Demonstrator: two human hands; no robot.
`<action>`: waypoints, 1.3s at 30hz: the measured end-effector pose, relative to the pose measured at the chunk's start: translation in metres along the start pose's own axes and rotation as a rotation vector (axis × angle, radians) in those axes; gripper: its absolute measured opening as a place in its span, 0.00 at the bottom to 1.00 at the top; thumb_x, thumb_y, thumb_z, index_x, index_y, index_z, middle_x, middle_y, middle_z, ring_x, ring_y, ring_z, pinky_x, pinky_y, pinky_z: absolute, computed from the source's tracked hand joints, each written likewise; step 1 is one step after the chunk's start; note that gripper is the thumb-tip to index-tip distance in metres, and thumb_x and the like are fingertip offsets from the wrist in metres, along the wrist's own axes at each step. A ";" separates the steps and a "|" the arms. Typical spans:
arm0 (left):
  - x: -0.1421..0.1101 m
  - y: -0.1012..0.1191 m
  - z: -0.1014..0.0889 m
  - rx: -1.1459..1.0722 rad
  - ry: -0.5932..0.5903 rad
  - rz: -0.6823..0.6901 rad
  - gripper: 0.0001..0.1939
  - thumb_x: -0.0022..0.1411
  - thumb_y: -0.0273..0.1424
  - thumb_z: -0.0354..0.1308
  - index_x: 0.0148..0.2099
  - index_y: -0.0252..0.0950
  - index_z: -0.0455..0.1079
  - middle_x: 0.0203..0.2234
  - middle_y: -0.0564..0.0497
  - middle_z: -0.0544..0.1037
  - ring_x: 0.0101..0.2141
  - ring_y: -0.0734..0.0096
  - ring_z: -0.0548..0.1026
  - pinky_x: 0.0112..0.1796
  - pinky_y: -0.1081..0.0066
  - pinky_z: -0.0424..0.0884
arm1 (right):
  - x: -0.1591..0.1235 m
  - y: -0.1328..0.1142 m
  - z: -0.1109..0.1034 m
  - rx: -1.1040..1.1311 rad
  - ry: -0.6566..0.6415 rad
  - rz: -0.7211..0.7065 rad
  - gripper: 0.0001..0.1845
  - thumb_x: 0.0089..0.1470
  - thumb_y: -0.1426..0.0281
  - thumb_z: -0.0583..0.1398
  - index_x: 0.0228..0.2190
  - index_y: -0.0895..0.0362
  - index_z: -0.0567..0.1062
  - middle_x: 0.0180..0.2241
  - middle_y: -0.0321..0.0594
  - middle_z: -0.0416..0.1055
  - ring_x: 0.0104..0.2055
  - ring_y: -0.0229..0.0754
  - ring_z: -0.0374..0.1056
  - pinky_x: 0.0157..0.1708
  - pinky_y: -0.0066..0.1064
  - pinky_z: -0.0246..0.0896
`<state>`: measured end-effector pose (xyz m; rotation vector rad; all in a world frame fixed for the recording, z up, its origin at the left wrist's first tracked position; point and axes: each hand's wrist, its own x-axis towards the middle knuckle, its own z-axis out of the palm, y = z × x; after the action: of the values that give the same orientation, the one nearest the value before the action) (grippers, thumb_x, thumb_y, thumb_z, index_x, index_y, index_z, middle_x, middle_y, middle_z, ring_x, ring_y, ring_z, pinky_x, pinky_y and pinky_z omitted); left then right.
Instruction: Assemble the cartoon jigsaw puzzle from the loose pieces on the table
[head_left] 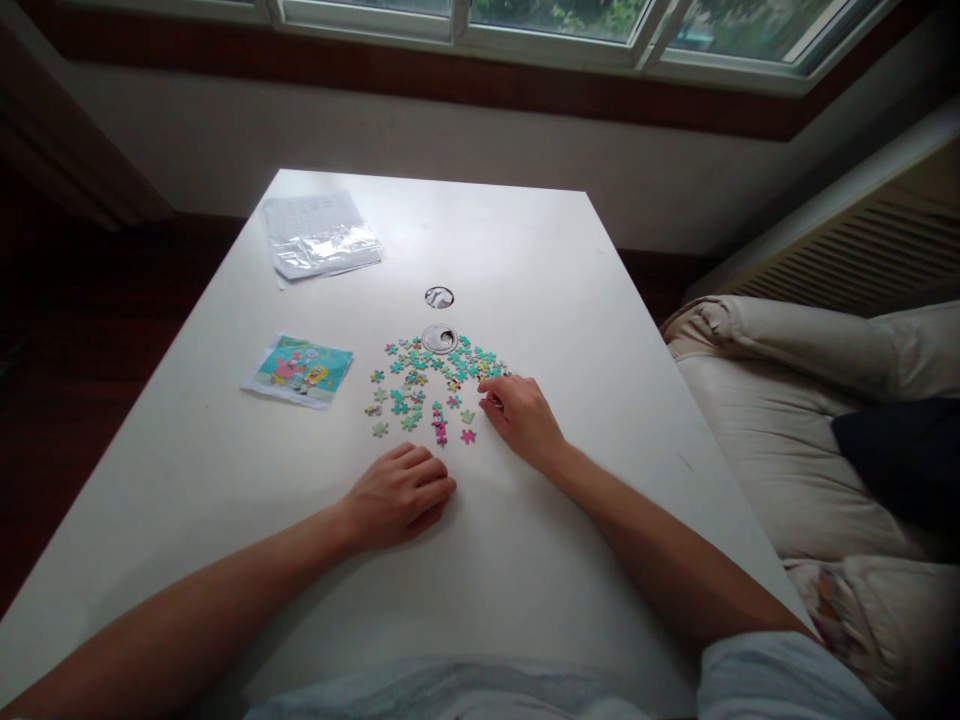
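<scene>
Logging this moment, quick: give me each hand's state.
Left hand: fingers curled, palm down; no piece visible in it, grip hidden.
Right hand: fingers bent beside the puzzle pieces; whether it holds one cannot be told.

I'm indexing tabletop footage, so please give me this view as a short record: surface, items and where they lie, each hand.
Surface: white straight-edged table
Centre: small flat jigsaw pieces, mostly green, some pink, scattered
Left of pieces: rectangular teal cartoon picture sheet
Far left: clear shiny plastic and white paper
Left hand: loosely curled, on the near side of the pieces
Right hand: fingers bent, at the pieces' right side; whether it grips one is unclear
</scene>
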<state>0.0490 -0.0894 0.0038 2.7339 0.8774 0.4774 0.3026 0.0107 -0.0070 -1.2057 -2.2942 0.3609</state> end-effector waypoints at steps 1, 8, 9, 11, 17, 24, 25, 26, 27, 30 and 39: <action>0.000 0.000 0.000 0.001 0.000 -0.008 0.10 0.72 0.30 0.52 0.50 0.37 0.73 0.40 0.47 0.78 0.40 0.64 0.72 0.45 0.62 0.67 | -0.001 -0.001 0.001 0.053 0.031 0.021 0.09 0.65 0.72 0.59 0.46 0.53 0.73 0.35 0.39 0.76 0.37 0.44 0.70 0.45 0.37 0.61; 0.000 0.000 0.001 0.005 0.021 -0.050 0.09 0.72 0.30 0.53 0.50 0.37 0.73 0.41 0.46 0.78 0.42 0.63 0.72 0.46 0.61 0.68 | -0.005 -0.009 0.004 0.200 0.008 0.008 0.06 0.67 0.66 0.59 0.44 0.52 0.74 0.30 0.34 0.74 0.29 0.38 0.69 0.35 0.29 0.63; 0.000 0.000 0.001 0.011 0.025 -0.054 0.09 0.71 0.30 0.53 0.50 0.38 0.73 0.41 0.46 0.78 0.42 0.63 0.73 0.46 0.61 0.68 | -0.005 -0.010 0.005 0.196 -0.004 -0.007 0.06 0.67 0.66 0.58 0.44 0.52 0.74 0.30 0.34 0.74 0.29 0.38 0.69 0.34 0.29 0.63; 0.001 0.000 0.001 0.030 0.034 -0.065 0.09 0.71 0.30 0.53 0.50 0.38 0.73 0.42 0.45 0.78 0.42 0.62 0.73 0.46 0.61 0.69 | -0.006 -0.012 0.006 0.202 -0.013 -0.042 0.07 0.68 0.65 0.58 0.45 0.52 0.73 0.30 0.35 0.75 0.30 0.38 0.70 0.35 0.29 0.63; 0.001 0.000 0.000 0.104 0.073 -0.117 0.12 0.70 0.29 0.55 0.53 0.37 0.72 0.50 0.43 0.78 0.50 0.56 0.72 0.51 0.56 0.69 | -0.007 -0.019 0.006 0.292 -0.071 -0.222 0.08 0.69 0.67 0.56 0.42 0.52 0.75 0.38 0.41 0.80 0.39 0.41 0.76 0.42 0.32 0.68; 0.000 -0.003 0.005 0.117 0.117 -0.221 0.18 0.67 0.28 0.57 0.58 0.38 0.72 0.55 0.41 0.76 0.55 0.53 0.71 0.56 0.51 0.69 | -0.012 -0.026 0.004 0.389 -0.165 -0.298 0.10 0.69 0.68 0.56 0.44 0.51 0.78 0.36 0.39 0.82 0.35 0.39 0.77 0.38 0.30 0.70; -0.001 -0.003 0.005 0.116 0.111 -0.229 0.19 0.67 0.28 0.57 0.59 0.37 0.71 0.56 0.41 0.76 0.56 0.53 0.70 0.56 0.50 0.69 | -0.012 -0.025 0.005 0.381 -0.154 -0.290 0.09 0.68 0.68 0.56 0.44 0.51 0.77 0.37 0.39 0.82 0.36 0.40 0.77 0.39 0.31 0.70; -0.001 -0.004 0.006 0.119 0.105 -0.236 0.19 0.68 0.28 0.57 0.60 0.37 0.71 0.57 0.41 0.75 0.57 0.52 0.70 0.57 0.50 0.68 | -0.012 -0.024 0.006 0.365 -0.136 -0.273 0.09 0.68 0.68 0.57 0.45 0.51 0.77 0.38 0.40 0.82 0.37 0.40 0.77 0.40 0.31 0.70; -0.001 -0.004 0.006 0.123 0.100 -0.244 0.20 0.68 0.28 0.56 0.61 0.37 0.70 0.57 0.41 0.75 0.57 0.52 0.70 0.57 0.50 0.68 | -0.011 -0.022 0.007 0.342 -0.111 -0.244 0.10 0.68 0.68 0.57 0.46 0.51 0.77 0.39 0.40 0.82 0.37 0.41 0.77 0.41 0.32 0.70; -0.001 -0.004 0.007 0.132 0.093 -0.265 0.22 0.68 0.28 0.56 0.63 0.36 0.69 0.58 0.40 0.74 0.58 0.51 0.69 0.58 0.49 0.68 | -0.009 -0.015 0.008 0.273 -0.028 -0.132 0.10 0.67 0.67 0.58 0.49 0.51 0.75 0.38 0.40 0.81 0.36 0.42 0.76 0.41 0.33 0.69; 0.001 -0.003 0.006 0.172 0.114 -0.297 0.25 0.68 0.29 0.55 0.66 0.36 0.65 0.61 0.40 0.72 0.61 0.49 0.67 0.60 0.47 0.66 | -0.009 -0.016 0.008 0.280 -0.019 -0.121 0.09 0.68 0.67 0.57 0.44 0.52 0.77 0.40 0.41 0.82 0.41 0.43 0.77 0.45 0.36 0.69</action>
<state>0.0508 -0.0872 -0.0019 2.6773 1.3871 0.5225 0.2911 -0.0057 -0.0085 -0.9244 -2.2291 0.6270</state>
